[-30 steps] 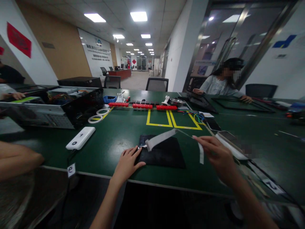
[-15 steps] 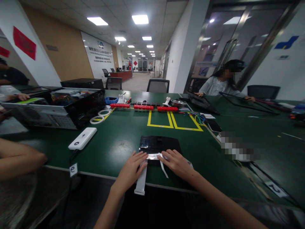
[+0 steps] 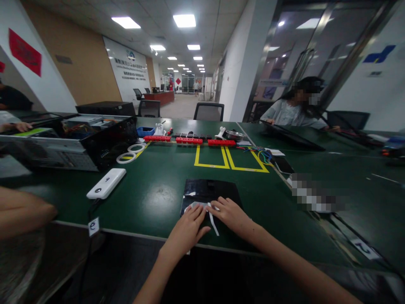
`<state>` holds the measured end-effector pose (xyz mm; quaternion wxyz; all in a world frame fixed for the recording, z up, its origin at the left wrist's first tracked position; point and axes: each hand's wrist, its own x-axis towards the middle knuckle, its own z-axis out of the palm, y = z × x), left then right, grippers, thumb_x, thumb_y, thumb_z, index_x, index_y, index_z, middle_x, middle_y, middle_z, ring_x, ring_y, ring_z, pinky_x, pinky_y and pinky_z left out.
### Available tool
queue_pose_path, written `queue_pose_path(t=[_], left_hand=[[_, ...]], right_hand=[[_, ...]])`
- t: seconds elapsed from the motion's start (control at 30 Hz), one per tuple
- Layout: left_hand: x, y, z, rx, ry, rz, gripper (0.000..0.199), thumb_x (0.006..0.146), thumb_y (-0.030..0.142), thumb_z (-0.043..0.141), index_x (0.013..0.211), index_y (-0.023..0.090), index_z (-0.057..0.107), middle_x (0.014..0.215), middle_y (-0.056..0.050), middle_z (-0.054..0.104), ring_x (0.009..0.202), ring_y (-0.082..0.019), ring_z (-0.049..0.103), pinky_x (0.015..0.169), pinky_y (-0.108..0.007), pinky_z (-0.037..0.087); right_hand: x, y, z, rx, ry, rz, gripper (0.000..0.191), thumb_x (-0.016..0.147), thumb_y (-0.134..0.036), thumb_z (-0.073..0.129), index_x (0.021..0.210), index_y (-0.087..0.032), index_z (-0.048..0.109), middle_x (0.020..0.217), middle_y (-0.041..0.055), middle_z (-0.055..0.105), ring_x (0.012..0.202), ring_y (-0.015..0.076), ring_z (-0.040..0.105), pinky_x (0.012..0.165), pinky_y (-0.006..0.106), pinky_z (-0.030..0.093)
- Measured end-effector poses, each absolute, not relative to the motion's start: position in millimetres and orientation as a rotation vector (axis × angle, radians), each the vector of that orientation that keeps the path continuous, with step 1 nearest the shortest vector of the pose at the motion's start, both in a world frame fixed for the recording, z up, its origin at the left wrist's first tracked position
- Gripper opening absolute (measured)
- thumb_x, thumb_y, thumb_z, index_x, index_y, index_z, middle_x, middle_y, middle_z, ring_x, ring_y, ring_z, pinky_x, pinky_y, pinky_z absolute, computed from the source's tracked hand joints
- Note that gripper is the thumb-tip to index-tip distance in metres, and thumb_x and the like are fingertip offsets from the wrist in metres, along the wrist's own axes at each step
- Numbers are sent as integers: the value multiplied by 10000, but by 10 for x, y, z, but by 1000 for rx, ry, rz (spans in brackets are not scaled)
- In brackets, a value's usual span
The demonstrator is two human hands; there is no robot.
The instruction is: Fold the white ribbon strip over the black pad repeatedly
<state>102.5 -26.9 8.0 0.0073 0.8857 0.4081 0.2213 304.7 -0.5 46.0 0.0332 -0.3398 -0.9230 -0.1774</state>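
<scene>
Both hands are at work on a white strip [image 3: 214,225] that lies over the near part of a black sheet [image 3: 198,188], which rests near the middle of the near side of the bench [image 3: 152,190]. The left hand [image 3: 189,228] is laid palm down, fingers close together and tips on the strip, its thumb held apart to the right. The right hand [image 3: 230,214] comes in from the right with its fingers bent down, the tips just beside those of the left. Whether either hand pinches the strip or only presses on it, I cannot tell, as the fingertips hide the contact. One narrow end of the strip runs out from under the right fingers toward the near edge. A small white piece [image 3: 188,252] shows below the left hand; I cannot tell whether it belongs to the strip.

The step in hand looks like flattening or lining up the strip against the sheet. The next move seems to call for one hand to pin the strip while the other smooths or folds the loose end, without dragging the sheet along. The strip looks thin and limp, so it could easily twist or slip. A power bank [image 3: 107,183] lies well apart to the left.
</scene>
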Motion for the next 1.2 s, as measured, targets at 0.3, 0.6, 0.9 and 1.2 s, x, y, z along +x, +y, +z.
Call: queue_pose_path(t=[0.3,0.6,0.9,1.2], left_hand=[[1053,-297,106,2791,1256,664,544,862,366,581,1350,191,415,1359,-159,497,1274,-303,434,1026,-507,375],[1110,-333,176,2811,1309,611,596,804,395,644,1326,185,448,1331,-182,504,1258,-335,443,1011,-527,376],[1193,-336,146,2872,1408,506,625,775,421,667,1317,177,472,1319,-210,510,1244,-363,452,984,-546,384],[1211,-397,170,2887,1381,445,589,822,412,619,1325,142,474,1352,-243,471,1281,-397,387,986,-593,350]], right_hand=[[3273,60,487,-1045,-2901,-114,587,817,11,378,1346,-238,435,1338,67,511,1115,217,454,884,391,424],[3266,-16,576,-1208,-2916,71,663,765,-62,429,1400,-245,374,1472,74,341,1354,281,231,1050,519,264],[3211,-119,541,-1285,-2856,-136,599,792,-188,476,1383,-252,404,1491,72,303,1373,314,190,1084,580,147],[3132,-247,333,-1285,-2797,-215,587,862,-299,415,1424,-157,325,1487,100,296,1374,316,194,1087,583,168]])
